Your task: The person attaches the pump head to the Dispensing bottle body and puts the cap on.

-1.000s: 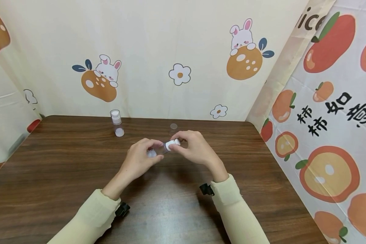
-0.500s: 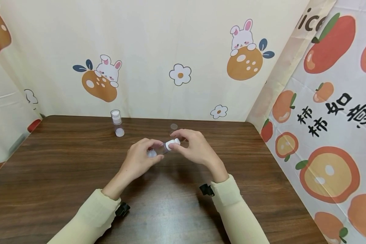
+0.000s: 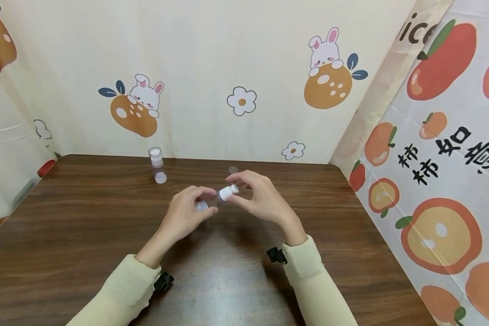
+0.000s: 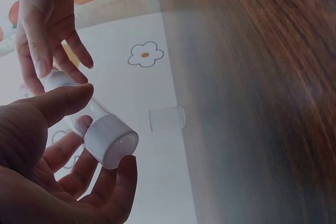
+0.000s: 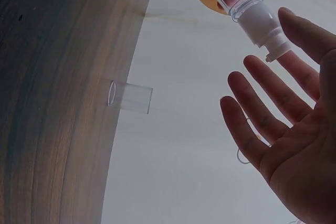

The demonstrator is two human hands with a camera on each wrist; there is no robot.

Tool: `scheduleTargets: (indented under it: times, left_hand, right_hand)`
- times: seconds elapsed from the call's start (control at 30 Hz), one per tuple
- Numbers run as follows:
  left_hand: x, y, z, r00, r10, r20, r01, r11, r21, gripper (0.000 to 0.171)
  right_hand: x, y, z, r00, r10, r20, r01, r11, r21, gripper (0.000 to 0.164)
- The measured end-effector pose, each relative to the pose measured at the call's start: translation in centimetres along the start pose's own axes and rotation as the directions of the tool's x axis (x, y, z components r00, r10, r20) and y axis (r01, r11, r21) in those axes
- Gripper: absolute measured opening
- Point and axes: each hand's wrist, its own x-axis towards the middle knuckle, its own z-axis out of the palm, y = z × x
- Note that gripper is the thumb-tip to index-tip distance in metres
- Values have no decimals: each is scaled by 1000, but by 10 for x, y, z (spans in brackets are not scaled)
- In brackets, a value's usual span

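My left hand (image 3: 186,211) holds a small clear pump bottle (image 3: 226,193) with a white base, tilted above the table. In the left wrist view, the thumb and fingers curl round the bottle's clear body, near the white base (image 4: 111,140). My right hand (image 3: 262,197) is at the other end. Its thumb and index finger lie on either side of the white pump collar (image 5: 259,23); the index fingertip is hidden behind it. The other fingers of that hand extend loosely. Beyond the hands, a clear cap (image 5: 131,97) stands on the table.
A second pump bottle (image 3: 156,164) with a white top and base stands upright near the table's back left. A patterned curtain (image 3: 195,54) rises behind the brown wooden table (image 3: 85,217), and another printed cloth (image 3: 440,190) hangs at the right.
The right thumb and fingers have shifted slightly on the pump end, so more of the white collar shows. The bottle in the left hand stays in nearly the same place.
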Motion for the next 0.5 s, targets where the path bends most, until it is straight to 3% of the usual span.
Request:
scheduleTargets:
  times: [0.5]
  left_hand:
    - [-2,-2,1,999,-34,-15,34,999,-7,38]
  right_hand:
    - [-2,-4,0,999,-32,3,32,999,7,39]
